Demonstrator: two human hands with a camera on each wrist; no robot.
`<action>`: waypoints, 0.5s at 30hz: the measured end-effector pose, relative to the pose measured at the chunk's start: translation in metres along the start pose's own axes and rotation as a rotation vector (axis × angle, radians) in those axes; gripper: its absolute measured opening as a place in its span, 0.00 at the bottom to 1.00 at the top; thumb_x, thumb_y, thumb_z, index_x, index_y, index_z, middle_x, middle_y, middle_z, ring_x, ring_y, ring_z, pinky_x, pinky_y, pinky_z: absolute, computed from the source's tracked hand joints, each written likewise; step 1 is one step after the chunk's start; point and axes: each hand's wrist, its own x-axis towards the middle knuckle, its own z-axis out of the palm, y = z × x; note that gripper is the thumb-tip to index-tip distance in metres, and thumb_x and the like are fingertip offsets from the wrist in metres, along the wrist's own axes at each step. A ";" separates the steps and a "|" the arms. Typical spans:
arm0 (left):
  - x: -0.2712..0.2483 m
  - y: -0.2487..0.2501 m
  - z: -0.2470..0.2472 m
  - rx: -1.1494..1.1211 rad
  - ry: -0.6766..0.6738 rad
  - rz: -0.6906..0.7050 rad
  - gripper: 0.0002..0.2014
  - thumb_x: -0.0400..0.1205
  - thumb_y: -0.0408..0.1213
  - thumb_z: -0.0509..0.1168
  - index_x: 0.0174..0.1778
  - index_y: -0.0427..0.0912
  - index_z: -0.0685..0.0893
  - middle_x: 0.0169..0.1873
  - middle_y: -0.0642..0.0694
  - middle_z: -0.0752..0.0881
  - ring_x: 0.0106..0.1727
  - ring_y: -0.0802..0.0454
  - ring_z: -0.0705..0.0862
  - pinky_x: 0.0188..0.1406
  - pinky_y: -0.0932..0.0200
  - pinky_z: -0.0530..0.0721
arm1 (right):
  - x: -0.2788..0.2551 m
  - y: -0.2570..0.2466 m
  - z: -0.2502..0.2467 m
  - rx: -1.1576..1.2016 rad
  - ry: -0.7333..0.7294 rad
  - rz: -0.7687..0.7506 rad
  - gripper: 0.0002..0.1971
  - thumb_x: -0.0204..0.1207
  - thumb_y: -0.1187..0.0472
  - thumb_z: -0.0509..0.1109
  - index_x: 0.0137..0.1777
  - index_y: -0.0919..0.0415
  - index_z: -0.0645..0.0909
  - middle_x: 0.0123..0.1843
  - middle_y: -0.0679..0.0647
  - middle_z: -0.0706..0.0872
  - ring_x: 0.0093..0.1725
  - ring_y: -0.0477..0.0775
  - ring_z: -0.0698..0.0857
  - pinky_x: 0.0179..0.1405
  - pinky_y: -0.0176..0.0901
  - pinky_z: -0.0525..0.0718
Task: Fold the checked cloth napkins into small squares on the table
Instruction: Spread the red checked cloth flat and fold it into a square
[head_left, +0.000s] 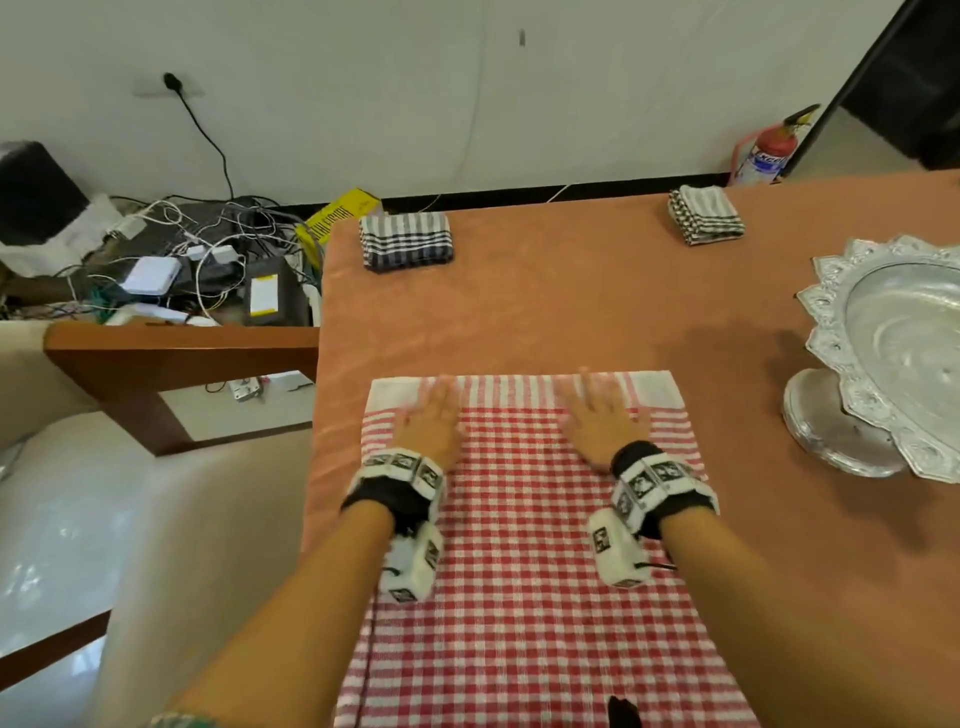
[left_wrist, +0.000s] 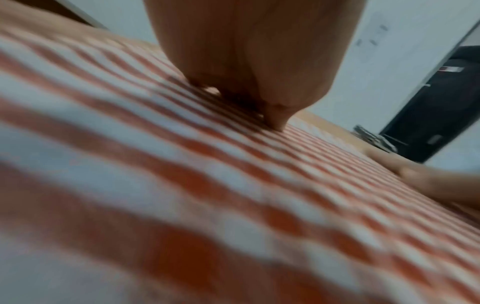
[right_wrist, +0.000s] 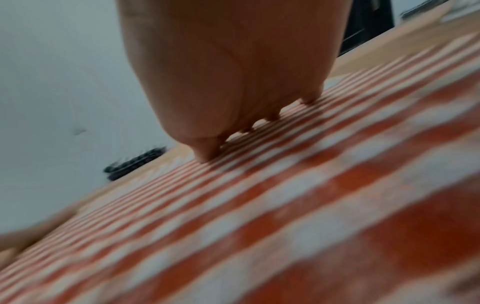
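A red-and-white checked napkin (head_left: 524, 561) lies spread flat on the orange table (head_left: 571, 301), reaching from the near edge to mid-table. My left hand (head_left: 434, 415) lies flat on its far left part, fingers straight, palm down. My right hand (head_left: 600, 415) lies flat on its far right part in the same way. In the wrist views the left hand (left_wrist: 249, 67) and the right hand (right_wrist: 233, 82) press their fingertips onto the striped cloth (left_wrist: 182, 195) (right_wrist: 285, 205). Two folded dark checked napkins (head_left: 406, 240) (head_left: 705, 214) sit at the far edge.
An ornate silver pedestal bowl (head_left: 893, 353) stands at the right of the table. A lower side table (head_left: 171, 343) with tangled cables and devices (head_left: 171, 260) is at the left. A fire extinguisher (head_left: 769, 150) stands by the far wall.
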 end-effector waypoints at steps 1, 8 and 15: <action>-0.001 -0.024 -0.006 -0.031 -0.003 -0.083 0.30 0.87 0.41 0.46 0.82 0.46 0.39 0.82 0.49 0.37 0.84 0.50 0.40 0.82 0.42 0.45 | -0.001 0.020 -0.005 0.026 0.006 0.060 0.27 0.85 0.45 0.40 0.80 0.38 0.34 0.83 0.46 0.30 0.83 0.58 0.35 0.78 0.70 0.41; -0.052 0.009 0.008 0.111 0.081 -0.016 0.29 0.87 0.42 0.44 0.82 0.42 0.38 0.83 0.44 0.38 0.84 0.47 0.39 0.81 0.44 0.41 | -0.029 0.010 0.004 -0.003 0.128 0.158 0.31 0.85 0.51 0.45 0.82 0.52 0.34 0.84 0.54 0.33 0.83 0.60 0.37 0.80 0.64 0.40; -0.093 -0.011 0.040 0.006 0.015 -0.095 0.29 0.87 0.45 0.42 0.82 0.43 0.38 0.82 0.46 0.37 0.84 0.48 0.39 0.82 0.43 0.43 | -0.109 0.023 0.066 0.041 0.065 0.095 0.27 0.84 0.43 0.40 0.81 0.38 0.37 0.84 0.46 0.34 0.84 0.59 0.37 0.79 0.69 0.41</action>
